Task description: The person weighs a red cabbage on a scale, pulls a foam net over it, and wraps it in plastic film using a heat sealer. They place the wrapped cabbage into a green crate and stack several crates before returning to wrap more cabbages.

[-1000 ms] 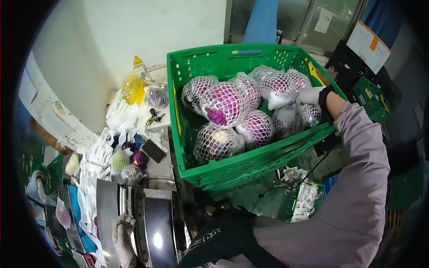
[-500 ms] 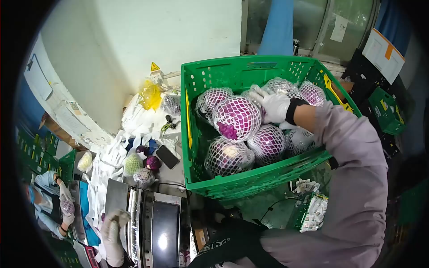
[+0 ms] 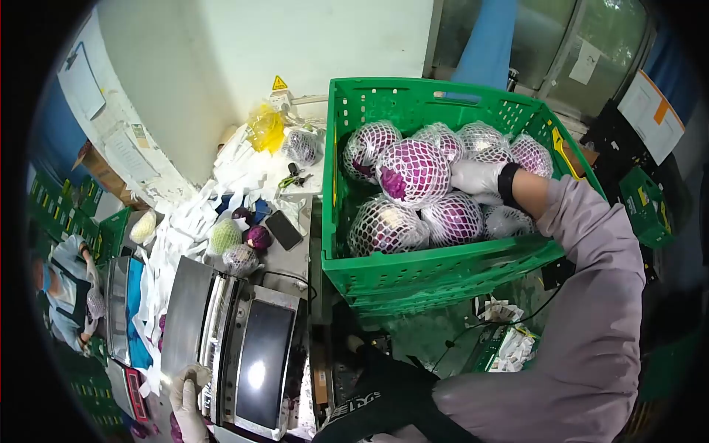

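Observation:
My right hand (image 3: 478,179), in a white glove, reaches into a green plastic crate (image 3: 436,267). It rests against the right side of a red cabbage (image 3: 413,173) in white foam netting, which sits on top of the others. That hand's fingers are mostly hidden among the cabbages. Several more netted cabbages, some in clear film, lie around it, such as a netted cabbage (image 3: 453,219) in front. Low on the left, my gloved left hand (image 3: 189,413) is beside a metal machine (image 3: 251,369). Its fingers are curled together at a pale, blurry bit I cannot make out.
Behind the machine lie white paper strips (image 3: 185,229), a phone (image 3: 283,229), loose cabbages and yellow film (image 3: 264,128). At far left a co-worker (image 3: 70,295) handles a netted cabbage. A box of labels (image 3: 513,348) is below the crate.
The view has shifted, so the crate appears higher and farther right. My right hand has slid down beside the top cabbage, its fingers now more hidden. My left hand sits lower by the machine.

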